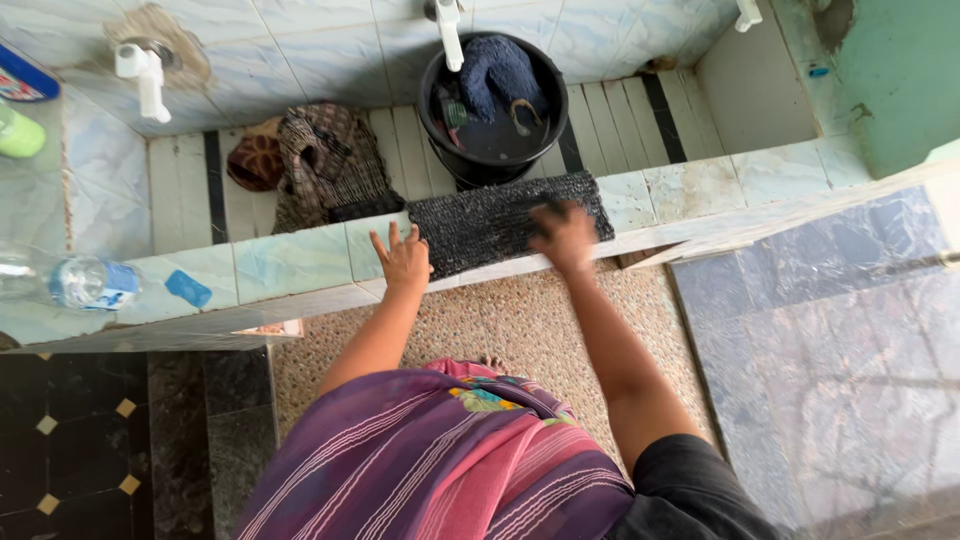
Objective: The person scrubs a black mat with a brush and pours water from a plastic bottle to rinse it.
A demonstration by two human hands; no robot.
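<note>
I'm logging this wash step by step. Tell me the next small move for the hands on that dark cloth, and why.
Probably another scrubbing stroke across the dark cloth. The right hand is blurred on its right part, while the left hand lies flat, fingers spread, at its left edge on the tiled ledge, pinning it. The cloth lies spread flat on the ledge, and the black bucket behind it already holds other pieces.

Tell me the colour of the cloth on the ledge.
Dark grey to black cloth, clearest in the head view.
</note>
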